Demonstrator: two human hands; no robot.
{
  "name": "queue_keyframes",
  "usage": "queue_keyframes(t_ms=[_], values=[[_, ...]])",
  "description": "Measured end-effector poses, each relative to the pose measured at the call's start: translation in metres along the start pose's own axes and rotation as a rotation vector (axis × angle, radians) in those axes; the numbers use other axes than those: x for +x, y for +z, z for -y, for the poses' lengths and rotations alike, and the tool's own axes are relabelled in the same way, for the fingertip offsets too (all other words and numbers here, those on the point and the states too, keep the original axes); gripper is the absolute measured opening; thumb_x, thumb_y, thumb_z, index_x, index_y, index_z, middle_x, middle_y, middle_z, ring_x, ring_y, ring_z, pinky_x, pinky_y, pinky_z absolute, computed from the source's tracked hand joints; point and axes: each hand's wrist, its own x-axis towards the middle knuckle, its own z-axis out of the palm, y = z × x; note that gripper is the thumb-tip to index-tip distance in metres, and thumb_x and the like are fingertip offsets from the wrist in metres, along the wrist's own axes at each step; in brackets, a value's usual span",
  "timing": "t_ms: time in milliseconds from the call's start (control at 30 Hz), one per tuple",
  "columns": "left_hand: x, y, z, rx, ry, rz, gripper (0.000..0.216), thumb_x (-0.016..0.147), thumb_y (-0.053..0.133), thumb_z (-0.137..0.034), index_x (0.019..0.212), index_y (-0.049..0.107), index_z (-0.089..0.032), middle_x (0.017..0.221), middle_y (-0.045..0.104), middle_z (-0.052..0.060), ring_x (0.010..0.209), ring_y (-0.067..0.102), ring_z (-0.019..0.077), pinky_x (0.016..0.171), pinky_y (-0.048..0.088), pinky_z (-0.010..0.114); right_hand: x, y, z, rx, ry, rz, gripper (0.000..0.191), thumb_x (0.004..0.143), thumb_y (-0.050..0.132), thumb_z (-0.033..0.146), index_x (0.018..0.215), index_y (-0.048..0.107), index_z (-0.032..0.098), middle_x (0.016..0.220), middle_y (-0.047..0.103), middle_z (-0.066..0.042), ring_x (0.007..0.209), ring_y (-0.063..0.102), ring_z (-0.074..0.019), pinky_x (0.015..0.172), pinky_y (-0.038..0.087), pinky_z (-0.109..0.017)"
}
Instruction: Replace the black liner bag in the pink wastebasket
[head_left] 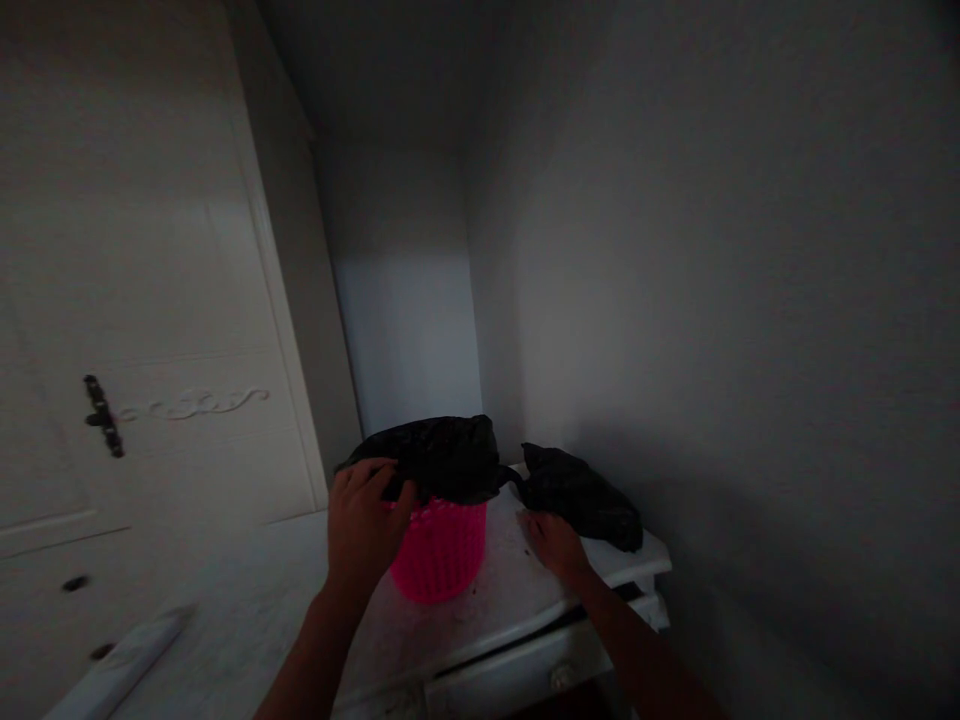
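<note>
A bright pink plastic basket [441, 555] with slotted sides stands upright on a white dresser top. Black plastic, like a garbage bag [439, 455], covers its mouth and folds over the rim. My left hand [367, 515] is at the near left of the rim, its fingers curled over the black plastic and its thumb to the right. To the right, a bunched black plastic bundle [581, 500] lies on the dresser, joined to the covering by a narrow twisted strip. My right hand [553, 543] grips the bundle's near left edge; its fingertips are partly hidden.
The dresser [502, 610] has a drawer with a knob [560, 677] at its front. A white wardrobe [172, 300] with a dark handle stands at left. Grey walls [675, 250] meet in the corner behind. A pale long object [124, 660] lies lower left. Light is dim.
</note>
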Motion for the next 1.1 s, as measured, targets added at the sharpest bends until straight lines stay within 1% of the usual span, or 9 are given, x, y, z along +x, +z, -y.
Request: queue_keyframes(t_ms=[167, 267, 367, 433, 567, 633, 833, 933, 1100], values=[[0.016, -0.014, -0.02, 0.12, -0.12, 0.252, 0.035, 0.099, 0.049, -0.041, 0.079, 0.071, -0.022, 0.091, 0.076, 0.009, 0.096, 0.067, 0.0299, 0.09, 0.049, 0.042, -0.009, -0.001, 0.005, 0.201, -0.291, -0.174, 0.044, 0.107, 0.037, 0.034, 0.124, 0.074, 0.015, 0.125, 0.076, -0.017, 0.119, 0.072, -0.0299, 0.107, 0.054, -0.044], [0.018, -0.018, -0.028, 0.128, -0.128, 0.261, 0.032, 0.099, 0.05, -0.039, 0.083, 0.071, -0.021, 0.093, 0.076, 0.01, 0.098, 0.068, 0.0309, 0.089, 0.048, 0.042, -0.017, -0.012, 0.025, 0.455, -0.393, -0.37, 0.045, 0.105, 0.049, 0.041, 0.143, 0.061, 0.021, 0.141, 0.067, -0.015, 0.119, 0.07, -0.0282, 0.107, 0.056, -0.045], [0.016, -0.017, -0.032, 0.105, -0.113, 0.237, 0.028, 0.099, 0.051, -0.037, 0.088, 0.072, -0.021, 0.095, 0.076, 0.009, 0.099, 0.067, 0.0305, 0.089, 0.047, 0.041, -0.022, -0.027, 0.058, 0.605, -0.405, -0.46, 0.059, 0.099, 0.063, 0.046, 0.153, 0.05, 0.025, 0.144, 0.062, -0.014, 0.101, 0.071, -0.0267, 0.093, 0.061, -0.044], [0.014, -0.013, -0.032, 0.095, -0.107, 0.231, 0.03, 0.099, 0.051, -0.036, 0.086, 0.073, -0.021, 0.094, 0.076, 0.009, 0.099, 0.067, 0.0301, 0.09, 0.047, 0.041, -0.02, -0.038, 0.078, 0.648, -0.414, -0.459, 0.057, 0.097, 0.067, 0.045, 0.149, 0.053, 0.028, 0.137, 0.065, -0.012, 0.088, 0.069, -0.0253, 0.083, 0.062, -0.044], [0.011, -0.008, -0.031, 0.101, -0.098, 0.225, 0.032, 0.1, 0.052, -0.033, 0.08, 0.074, -0.02, 0.092, 0.075, 0.009, 0.098, 0.066, 0.0289, 0.092, 0.046, 0.041, -0.009, -0.056, 0.1, 0.698, -0.392, -0.487, 0.025, 0.1, 0.057, 0.042, 0.114, 0.071, 0.027, 0.102, 0.073, -0.006, 0.081, 0.068, -0.026, 0.079, 0.059, -0.043], [0.011, -0.008, -0.031, 0.098, -0.107, 0.226, 0.031, 0.099, 0.054, -0.032, 0.079, 0.074, -0.02, 0.092, 0.075, 0.009, 0.098, 0.066, 0.0283, 0.092, 0.046, 0.041, 0.0, -0.064, 0.102, 0.73, -0.343, -0.53, 0.028, 0.102, 0.05, 0.043, 0.103, 0.071, 0.025, 0.092, 0.072, -0.006, 0.082, 0.067, -0.0255, 0.078, 0.057, -0.041], [0.016, -0.009, -0.035, 0.074, -0.168, 0.253, 0.026, 0.096, 0.059, -0.029, 0.076, 0.074, -0.019, 0.094, 0.075, 0.01, 0.1, 0.066, 0.0279, 0.091, 0.045, 0.039, 0.043, -0.099, 0.108, 0.709, -0.245, -0.697, 0.038, 0.103, 0.042, 0.05, 0.103, 0.065, 0.021, 0.101, 0.072, -0.01, 0.094, 0.066, -0.0255, 0.091, 0.053, -0.04], [0.018, -0.006, -0.034, 0.056, -0.164, 0.278, 0.025, 0.095, 0.06, -0.027, 0.076, 0.075, -0.018, 0.094, 0.075, 0.01, 0.099, 0.066, 0.0273, 0.091, 0.045, 0.039, 0.07, -0.126, 0.118, 0.597, -0.348, -0.687, 0.034, 0.102, 0.042, 0.043, 0.101, 0.067, 0.02, 0.105, 0.072, -0.013, 0.1, 0.065, -0.0267, 0.095, 0.051, -0.041], [0.019, 0.0, -0.032, 0.042, -0.169, 0.293, 0.023, 0.095, 0.061, -0.027, 0.08, 0.076, -0.018, 0.097, 0.076, 0.011, 0.102, 0.068, 0.0287, 0.09, 0.047, 0.039, 0.105, -0.158, 0.139, 0.282, -0.395, -0.444, 0.027, 0.1, 0.044, 0.028, 0.093, 0.069, 0.021, 0.099, 0.073, -0.011, 0.097, 0.065, -0.0248, 0.091, 0.047, -0.035]])
